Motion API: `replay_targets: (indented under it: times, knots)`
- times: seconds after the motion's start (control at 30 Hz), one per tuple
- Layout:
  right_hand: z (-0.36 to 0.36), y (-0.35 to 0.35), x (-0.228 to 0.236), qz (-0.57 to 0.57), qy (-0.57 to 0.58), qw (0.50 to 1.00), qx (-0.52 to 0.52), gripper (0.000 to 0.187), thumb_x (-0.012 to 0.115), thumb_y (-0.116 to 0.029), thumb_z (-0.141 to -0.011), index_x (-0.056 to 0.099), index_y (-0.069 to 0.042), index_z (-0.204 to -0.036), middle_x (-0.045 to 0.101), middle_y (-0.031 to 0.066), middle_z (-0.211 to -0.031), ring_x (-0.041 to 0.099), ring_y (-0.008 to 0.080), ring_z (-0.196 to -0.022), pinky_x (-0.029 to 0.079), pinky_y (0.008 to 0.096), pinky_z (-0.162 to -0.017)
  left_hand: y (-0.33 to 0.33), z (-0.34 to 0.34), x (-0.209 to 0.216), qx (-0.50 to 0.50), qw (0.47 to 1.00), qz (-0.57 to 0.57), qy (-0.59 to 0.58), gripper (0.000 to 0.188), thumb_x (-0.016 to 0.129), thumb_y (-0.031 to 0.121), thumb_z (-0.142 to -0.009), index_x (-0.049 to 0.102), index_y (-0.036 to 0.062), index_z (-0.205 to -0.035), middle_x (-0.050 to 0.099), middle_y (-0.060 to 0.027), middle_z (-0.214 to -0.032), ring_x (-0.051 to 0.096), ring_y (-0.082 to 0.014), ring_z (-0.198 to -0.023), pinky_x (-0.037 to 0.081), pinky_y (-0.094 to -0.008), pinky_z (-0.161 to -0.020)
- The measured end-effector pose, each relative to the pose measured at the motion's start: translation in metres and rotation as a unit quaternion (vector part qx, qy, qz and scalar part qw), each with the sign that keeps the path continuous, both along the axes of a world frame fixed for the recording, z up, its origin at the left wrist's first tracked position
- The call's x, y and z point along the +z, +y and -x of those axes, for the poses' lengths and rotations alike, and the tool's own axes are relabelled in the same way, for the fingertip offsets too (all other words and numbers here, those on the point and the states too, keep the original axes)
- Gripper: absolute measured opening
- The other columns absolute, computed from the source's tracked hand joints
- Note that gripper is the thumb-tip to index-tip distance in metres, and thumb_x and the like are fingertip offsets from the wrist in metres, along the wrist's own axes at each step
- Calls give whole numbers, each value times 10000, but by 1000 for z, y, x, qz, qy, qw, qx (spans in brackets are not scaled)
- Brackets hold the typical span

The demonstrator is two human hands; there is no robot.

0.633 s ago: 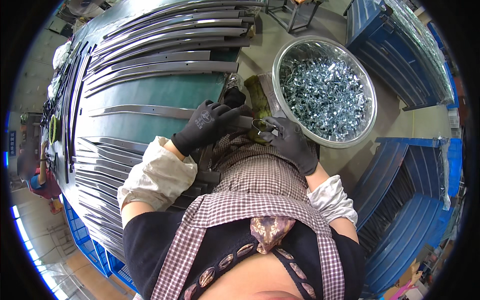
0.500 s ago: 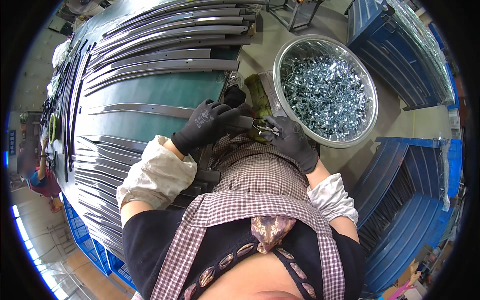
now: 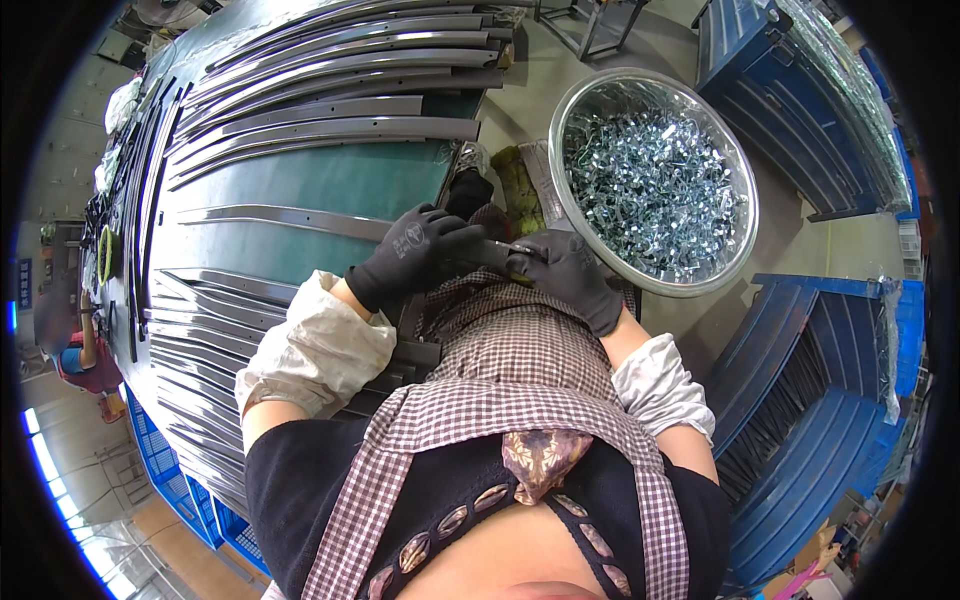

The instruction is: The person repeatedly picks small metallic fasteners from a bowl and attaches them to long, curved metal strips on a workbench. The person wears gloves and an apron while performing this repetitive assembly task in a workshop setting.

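- My left hand (image 3: 418, 255) is closed around the near end of a long dark metal strip (image 3: 300, 222); the strip runs away from those fingers across the green bench (image 3: 330, 180).
- My right hand (image 3: 565, 275) pinches something small and shiny against the strip's end, fingers shut, tips of both hands almost touching. I cannot tell exactly what the piece is; it looks like one of the small silver fittings (image 3: 650, 180) heaped in the round metal bowl (image 3: 742, 235) just beyond my right fingers.
- To do this well, I judge the left grip should stay firm and low, so the strip's end does not wander while the right fingers seat the piece.
- I would keep the piece square to the strip's end; a tilted start would likely jam it.
- The gloves hide the fingertips, so I would go by feel and slow pressure, not force.
- More strips lie stacked beyond and beside my left fingers; I would keep the sleeve (image 3: 315, 350) off them so nothing slides.
- The checked apron (image 3: 520, 345) sits just under both hands, so a dropped piece would likely land there.
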State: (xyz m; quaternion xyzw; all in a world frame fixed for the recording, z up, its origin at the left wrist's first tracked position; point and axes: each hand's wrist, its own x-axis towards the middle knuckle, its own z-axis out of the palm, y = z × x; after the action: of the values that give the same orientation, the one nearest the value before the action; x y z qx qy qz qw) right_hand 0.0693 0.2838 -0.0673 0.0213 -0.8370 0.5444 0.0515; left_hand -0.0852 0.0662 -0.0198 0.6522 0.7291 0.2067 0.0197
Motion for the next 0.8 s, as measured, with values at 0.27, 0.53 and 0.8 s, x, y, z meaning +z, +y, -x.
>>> replay_targets:
  times: [0.27, 0.53, 0.8]
  knots:
    - [-41, 9, 14, -160, 14, 985, -58, 197, 601, -201, -960, 658, -27, -1031, 693, 181, -915, 671, 370, -822, 531, 438, -740, -2, 0, 3, 1, 1000, -2, 17, 535, 798, 313, -788, 639, 109, -1256, 705, -81, -1015, 687, -291, -866, 537, -407, -760]
    - [-32, 1, 19, -230, 45, 972, -23, 151, 634, -211, -924, 624, -62, -947, 664, 133, -819, 675, 351, -750, 534, 448, -642, 0, -1, 9, -24, 999, 2, 31, 526, 775, 287, -812, 618, 74, -1267, 702, -91, -1017, 684, -293, -834, 545, -410, -748]
    - [-13, -6, 40, -364, 105, 925, 2, 130, 648, -223, -886, 614, -97, -893, 635, 103, -764, 665, 303, -647, 521, 427, -548, 1, 1, 7, -10, 1000, 19, 15, 445, 749, 304, -822, 629, 100, -1200, 681, -83, -967, 662, -310, -809, 534, -411, -732]
